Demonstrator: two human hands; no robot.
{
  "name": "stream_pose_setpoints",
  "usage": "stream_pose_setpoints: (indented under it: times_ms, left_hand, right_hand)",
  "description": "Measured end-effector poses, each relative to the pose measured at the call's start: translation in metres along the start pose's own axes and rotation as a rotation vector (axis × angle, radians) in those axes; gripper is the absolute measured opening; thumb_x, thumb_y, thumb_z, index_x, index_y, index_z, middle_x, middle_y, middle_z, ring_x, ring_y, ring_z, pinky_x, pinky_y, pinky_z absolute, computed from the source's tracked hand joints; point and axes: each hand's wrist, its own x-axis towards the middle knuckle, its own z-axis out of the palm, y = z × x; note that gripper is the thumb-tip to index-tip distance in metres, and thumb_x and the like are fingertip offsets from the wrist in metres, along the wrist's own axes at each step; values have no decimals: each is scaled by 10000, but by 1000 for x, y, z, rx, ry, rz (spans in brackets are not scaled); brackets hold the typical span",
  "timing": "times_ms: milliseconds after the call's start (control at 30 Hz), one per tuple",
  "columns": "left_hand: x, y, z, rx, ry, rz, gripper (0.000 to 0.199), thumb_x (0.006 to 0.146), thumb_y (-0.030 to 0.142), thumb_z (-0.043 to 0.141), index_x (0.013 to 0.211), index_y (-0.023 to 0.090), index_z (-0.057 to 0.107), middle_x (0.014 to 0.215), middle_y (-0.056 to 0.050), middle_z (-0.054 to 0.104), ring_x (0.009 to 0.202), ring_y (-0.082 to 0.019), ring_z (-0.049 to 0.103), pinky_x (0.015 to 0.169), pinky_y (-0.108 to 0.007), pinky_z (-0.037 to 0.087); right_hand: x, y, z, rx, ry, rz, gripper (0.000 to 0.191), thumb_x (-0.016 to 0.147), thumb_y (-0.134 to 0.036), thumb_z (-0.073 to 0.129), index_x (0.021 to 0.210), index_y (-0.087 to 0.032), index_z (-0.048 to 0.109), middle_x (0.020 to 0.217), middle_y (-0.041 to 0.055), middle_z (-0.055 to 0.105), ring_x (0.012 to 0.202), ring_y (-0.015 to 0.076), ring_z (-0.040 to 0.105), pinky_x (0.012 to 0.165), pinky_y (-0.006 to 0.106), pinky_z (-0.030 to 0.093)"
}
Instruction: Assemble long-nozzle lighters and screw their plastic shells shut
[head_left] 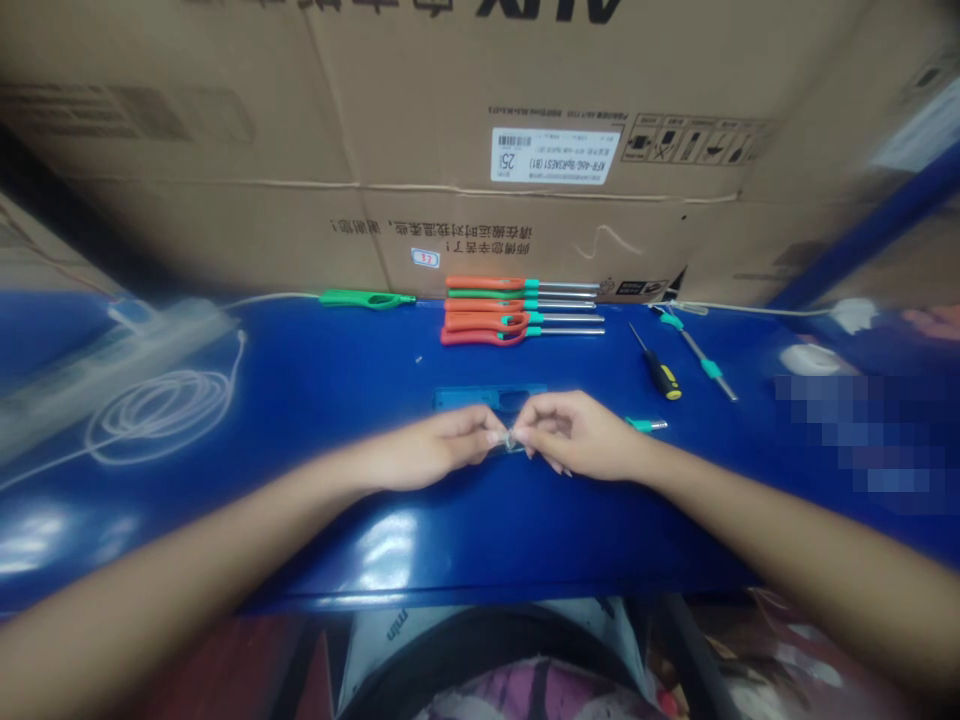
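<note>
My left hand (457,442) and my right hand (574,430) meet over the middle of the blue table (322,520). Both pinch a small, pale, shiny piece (511,438) between their fingertips; its kind is too small to make out. Just behind the hands lies a translucent blue lighter handle shell (480,398), partly covered by my right fingers. Something clear sits under the fingertips, mostly hidden. Right of my right hand, a short metal tube with a turquoise collar (646,425) rests on the table, its left end behind the hand.
Orange, red and green stick lighters (487,320) lie stacked at the back, with a green handle (367,299) to their left. A screwdriver (656,365) and a lighter tube (701,355) are at right. Coiled white cable (161,415) and a power strip (172,345) lie left. Cardboard (300,130) stands behind.
</note>
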Motion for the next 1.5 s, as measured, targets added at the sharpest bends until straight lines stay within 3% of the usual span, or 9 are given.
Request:
stream_pose_setpoints:
  times_ms: [967, 1233, 1500]
  left_hand:
    - [4, -3, 2, -79, 32, -27, 313, 964, 491, 526, 968, 180, 500, 696, 67, 392, 505, -68, 235, 444, -189, 203]
    - [4, 0, 0, -101, 34, -106, 364, 923, 537, 571, 1000, 185, 519, 696, 65, 388, 503, -63, 245, 421, -169, 180]
    - [3, 1, 0, -114, 37, -143, 449, 879, 617, 603, 1016, 197, 520, 689, 72, 373, 501, -61, 238, 410, -158, 174]
  right_hand:
    - [2, -5, 4, -41, 35, 30, 171, 869, -302, 627, 790, -154, 589, 635, -16, 628, 442, 54, 511, 453, 186, 435]
    - [6, -5, -1, 38, -6, 39, 289, 785, -412, 733, 789, -143, 629, 620, -13, 635, 422, 72, 535, 415, 205, 460]
    - [4, -7, -4, -4, -25, 41, 392, 839, -496, 693, 701, -132, 648, 469, -21, 589, 402, 76, 537, 462, 202, 471]
